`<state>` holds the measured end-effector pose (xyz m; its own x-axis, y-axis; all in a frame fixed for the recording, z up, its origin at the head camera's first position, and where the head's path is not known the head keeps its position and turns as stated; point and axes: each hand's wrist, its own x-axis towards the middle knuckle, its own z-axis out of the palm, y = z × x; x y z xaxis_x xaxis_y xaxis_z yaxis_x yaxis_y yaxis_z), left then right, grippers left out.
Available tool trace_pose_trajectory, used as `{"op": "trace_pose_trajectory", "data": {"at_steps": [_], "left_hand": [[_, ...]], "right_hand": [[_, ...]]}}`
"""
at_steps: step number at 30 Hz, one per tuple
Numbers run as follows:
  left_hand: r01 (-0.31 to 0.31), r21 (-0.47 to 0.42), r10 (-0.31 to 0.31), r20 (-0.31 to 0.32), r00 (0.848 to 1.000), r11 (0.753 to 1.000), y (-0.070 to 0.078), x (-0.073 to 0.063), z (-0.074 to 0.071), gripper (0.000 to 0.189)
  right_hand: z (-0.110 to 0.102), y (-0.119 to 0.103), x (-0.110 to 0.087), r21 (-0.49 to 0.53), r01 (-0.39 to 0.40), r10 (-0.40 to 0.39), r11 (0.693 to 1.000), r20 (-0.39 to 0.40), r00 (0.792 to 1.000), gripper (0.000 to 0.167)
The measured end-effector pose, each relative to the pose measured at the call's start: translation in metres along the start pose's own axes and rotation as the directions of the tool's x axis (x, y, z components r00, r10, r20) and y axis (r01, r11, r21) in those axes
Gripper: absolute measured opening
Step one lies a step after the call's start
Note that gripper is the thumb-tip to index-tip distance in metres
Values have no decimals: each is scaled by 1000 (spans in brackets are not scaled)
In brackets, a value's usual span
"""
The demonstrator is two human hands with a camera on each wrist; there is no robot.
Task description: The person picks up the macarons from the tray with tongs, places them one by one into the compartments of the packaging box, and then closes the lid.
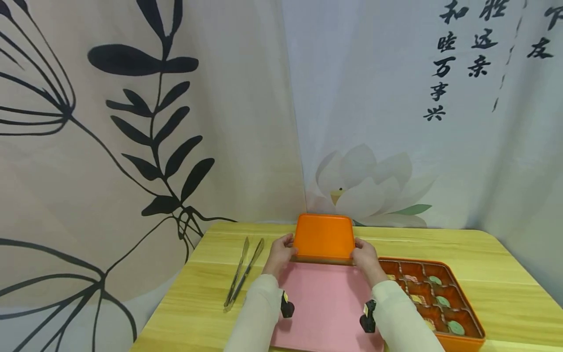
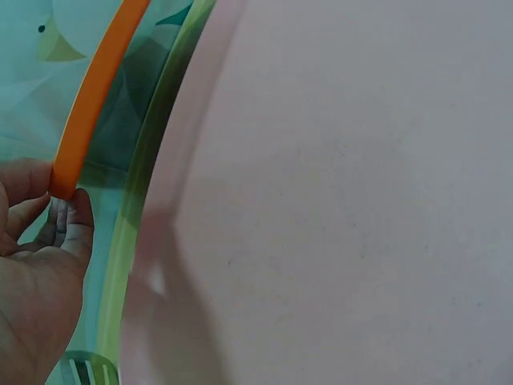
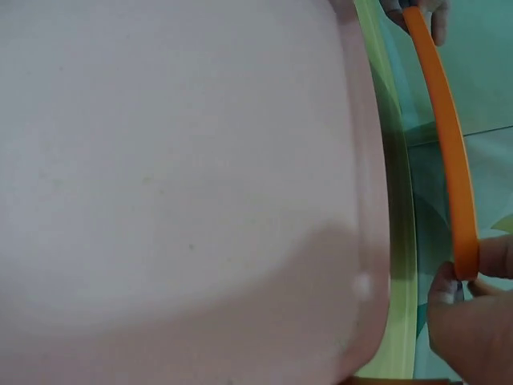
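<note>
An orange rectangular tray (image 1: 324,237) with a low rim is held up at the far side of the table by both hands. My left hand (image 1: 280,255) pinches its left edge between thumb and fingers; in the left wrist view the orange edge (image 2: 92,96) runs up from that grip. On the opposite side my right hand (image 1: 367,260) grips the right edge, with the thumb on one face in the right wrist view. Below and nearer lies a pink tray (image 1: 325,308), its flat surface bare under the forearms.
Metal tongs (image 1: 249,266) lie left of the pink tray on the wood-grain table (image 1: 193,293). To the right stands an orange box (image 1: 462,343) with brown compartments holding small green, pink and yellowish pieces. A printed curtain (image 1: 246,122) hangs behind the table's far edge.
</note>
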<state>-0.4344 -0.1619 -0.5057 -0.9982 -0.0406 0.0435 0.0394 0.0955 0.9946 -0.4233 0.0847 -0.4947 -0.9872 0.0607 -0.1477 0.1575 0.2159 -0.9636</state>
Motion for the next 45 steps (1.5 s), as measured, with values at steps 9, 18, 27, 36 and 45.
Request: {"op": "trace_pose_trajectory", "data": {"at_steps": [9,18,27,36,45], "left_hand": [[41,2,-41,58,998,999,-4,-2,-2,58],[27,4,-28,79,996,1000,8,-8,-8,51],[17,35,-20,106,994,999,16,-11,-13,47],[-12,30,5,213,977,999,25,-22,-8,59],[60,17,-62,225,972,998,34,-33,-3,56]], "right_hand": [[-12,-1,-9,-1,15,-15,1000,82,997,70],[-26,-2,-21,74,7,-22,997,203,979,71],[-36,-5,-31,119,43,-68,992,215,974,66],[-54,-9,-38,51,64,-73,997,185,980,61],[-65,-10,-42,35,100,-104,994,163,981,61]]}}
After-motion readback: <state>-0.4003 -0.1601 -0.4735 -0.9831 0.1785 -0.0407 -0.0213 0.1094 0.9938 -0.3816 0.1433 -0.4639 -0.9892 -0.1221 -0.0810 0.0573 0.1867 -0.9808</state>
